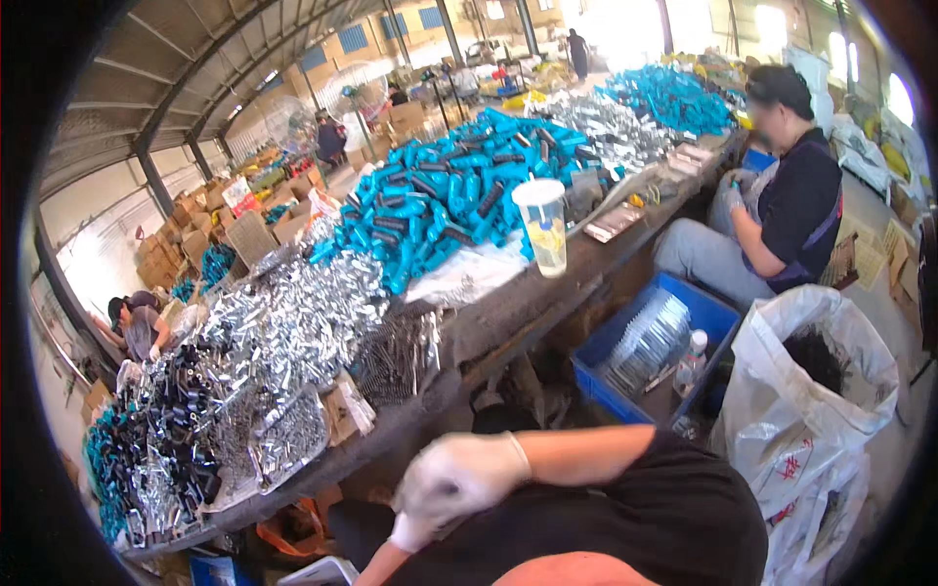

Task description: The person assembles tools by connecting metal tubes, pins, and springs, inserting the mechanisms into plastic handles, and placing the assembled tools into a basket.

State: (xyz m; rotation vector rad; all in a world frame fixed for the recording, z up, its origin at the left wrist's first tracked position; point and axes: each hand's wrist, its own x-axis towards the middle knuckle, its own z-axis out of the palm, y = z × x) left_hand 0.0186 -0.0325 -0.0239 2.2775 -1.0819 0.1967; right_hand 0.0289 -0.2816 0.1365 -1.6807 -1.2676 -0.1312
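My right hand (464, 479), in a pale glove, is over my lap with its fingers curled inward. A small dark spot shows at its curled fingers, but I cannot make out what it is or what they hold. My left hand (412, 532), also gloved, meets it from below; only its wrist end shows clearly and its fingers are hidden. The long workbench (508, 322) lies just beyond my hands. Nearest on it are a heap of dark metal springs (391, 356), a pile of shiny metal parts (303, 303) and a small cardboard box (344, 410).
Blue-and-black plastic handles (440, 200) are heaped mid-bench, beside a clear plastic cup (543, 230). At right stand a blue crate (625, 396) with metal pieces and a bottle, and a white sack (796, 391). A co-worker (782, 186) sits beyond them.
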